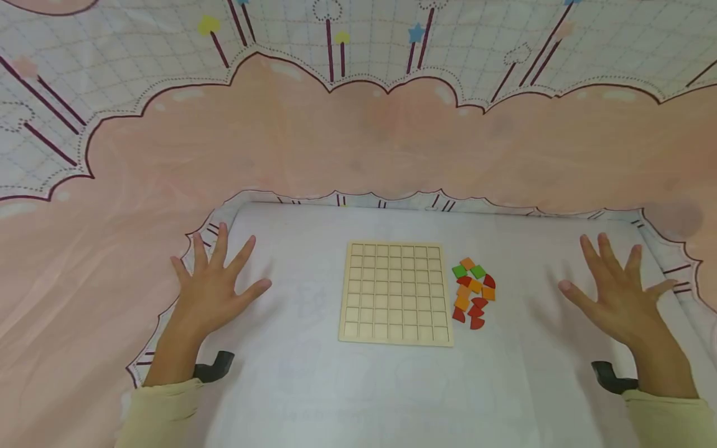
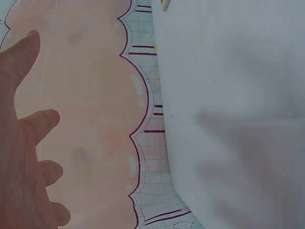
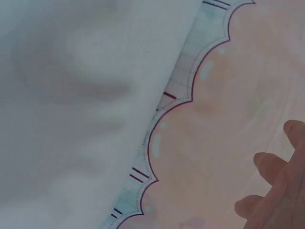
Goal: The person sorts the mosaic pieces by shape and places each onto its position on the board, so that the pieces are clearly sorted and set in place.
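Observation:
My left hand [image 1: 210,295] is held over the left edge of the white surface, fingers spread and nothing in them. On the opposite side my right hand [image 1: 622,298] has its fingers spread too and holds nothing. Between the hands lies a pale wooden grid board [image 1: 395,294] with rows of square cells, all bare. Right beside the board is a loose cluster of small flat pieces: orange squares [image 1: 462,303], green squares [image 1: 459,271] and red quarter-round pieces [image 1: 477,323]. Both hands are well apart from board and pieces. Each wrist view shows its hand's fingers at the outer side.
The white surface [image 1: 291,386] is bordered by a pink cloth [image 1: 358,143] with scalloped outlines, drawn stars and lines. Dark wrist mounts [image 1: 215,367] stick out from the wrists, near the pale yellow sleeves [image 1: 162,414]. Hand shadows fall on the white surface.

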A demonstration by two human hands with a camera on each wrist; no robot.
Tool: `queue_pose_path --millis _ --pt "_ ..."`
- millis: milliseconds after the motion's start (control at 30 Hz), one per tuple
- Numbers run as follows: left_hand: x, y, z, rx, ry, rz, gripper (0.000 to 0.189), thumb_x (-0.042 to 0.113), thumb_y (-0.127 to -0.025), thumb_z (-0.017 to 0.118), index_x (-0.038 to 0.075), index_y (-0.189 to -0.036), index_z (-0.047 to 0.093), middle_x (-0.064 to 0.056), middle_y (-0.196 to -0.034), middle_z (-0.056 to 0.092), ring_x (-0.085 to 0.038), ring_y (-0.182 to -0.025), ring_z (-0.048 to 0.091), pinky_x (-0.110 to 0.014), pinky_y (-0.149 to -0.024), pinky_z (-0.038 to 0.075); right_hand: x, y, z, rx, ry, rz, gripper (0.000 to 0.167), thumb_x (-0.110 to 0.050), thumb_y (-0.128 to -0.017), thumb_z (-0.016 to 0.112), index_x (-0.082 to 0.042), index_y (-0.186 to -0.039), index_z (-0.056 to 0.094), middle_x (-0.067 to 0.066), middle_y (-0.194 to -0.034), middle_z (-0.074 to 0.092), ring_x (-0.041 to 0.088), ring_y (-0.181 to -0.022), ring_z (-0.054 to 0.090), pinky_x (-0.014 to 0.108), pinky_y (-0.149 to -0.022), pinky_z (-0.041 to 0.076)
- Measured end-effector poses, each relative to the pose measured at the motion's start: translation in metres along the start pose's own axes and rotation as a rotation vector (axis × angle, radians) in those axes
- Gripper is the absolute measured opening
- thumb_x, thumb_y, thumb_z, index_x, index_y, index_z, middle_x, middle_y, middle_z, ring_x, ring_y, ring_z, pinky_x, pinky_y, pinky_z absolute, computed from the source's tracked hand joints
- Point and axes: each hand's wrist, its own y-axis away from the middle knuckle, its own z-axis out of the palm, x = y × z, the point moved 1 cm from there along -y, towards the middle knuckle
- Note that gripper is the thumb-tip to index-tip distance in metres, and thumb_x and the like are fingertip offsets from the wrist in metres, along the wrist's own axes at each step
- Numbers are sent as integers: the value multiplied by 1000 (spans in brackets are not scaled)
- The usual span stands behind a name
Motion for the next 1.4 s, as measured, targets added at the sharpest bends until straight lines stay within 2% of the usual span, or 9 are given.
queue_pose_path --millis 100,200,367,533,667,967,1133,1267,1400 --pt "1 0 3 10 14 8 87 73 -92 50 33 -163 20 -13 -172 -10 -62 -149 -10 -90 -102 -4 1 -1 2 -25 -55 -16 91 -51 -101 52 -23 -164 -8 11 -171 -16 55 -147 -26 88 -92 -19" --pt "5 -1 7 19 39 19 85 70 -94 50 31 -163 21 -14 -172 -4 -61 -151 -5 -90 -104 6 -1 -4 5 -79 -73 0 91 -51 -102 52 -26 -163 -10 18 -171 -7 58 -151 -6 91 -98 6" --pt "20 -9 19 15 181 43 79 61 -99 50 29 -164 19 -11 -173 1 -54 -155 0 -85 -109 15 -16 -20 13 -154 -33 12 91 -58 -101 50 -29 -164 -9 28 -163 27 61 -138 35 84 -86 38" --pt "43 -19 39 8 400 59 72 53 -103 50 27 -164 22 -3 -174 9 -41 -159 8 -75 -117 18 -37 -41 27 -224 -36 15 90 -63 -100 47 -24 -165 -1 27 -152 47 58 -134 43 80 -92 41" --pt "63 -26 56 18 532 54 67 50 -105 48 23 -162 28 -5 -171 21 -35 -158 19 -65 -122 21 -48 -54 38 -248 -69 -6 82 -61 -101 46 -17 -164 19 26 -141 57 52 -127 51 74 -93 46" --pt "97 -41 92 29 704 61 61 46 -104 54 13 -154 45 -9 -160 44 -30 -151 37 -53 -122 31 -59 -72 62 -235 -167 -103 57 -45 -101 59 -6 -142 57 17 -114 68 32 -105 61 50 -83 58" --pt "111 -47 104 7 735 54 58 43 -101 60 13 -150 50 -9 -156 49 -32 -149 41 -56 -120 32 -60 -81 74 -239 -173 -113 48 -33 -97 68 -4 -134 63 13 -104 68 28 -97 60 43 -81 58" --pt "113 -47 109 -12 680 51 57 42 -98 66 16 -147 54 -6 -157 49 -32 -149 39 -58 -121 30 -59 -87 79 -252 -175 -120 42 -29 -94 72 -5 -129 66 10 -99 66 27 -96 58 42 -82 57" --pt "108 -47 111 -15 592 103 56 37 -93 73 16 -143 58 -6 -156 49 -34 -150 36 -61 -122 24 -57 -93 80 -284 -194 -123 36 -26 -93 74 -8 -124 67 8 -98 65 26 -95 57 41 -82 56"
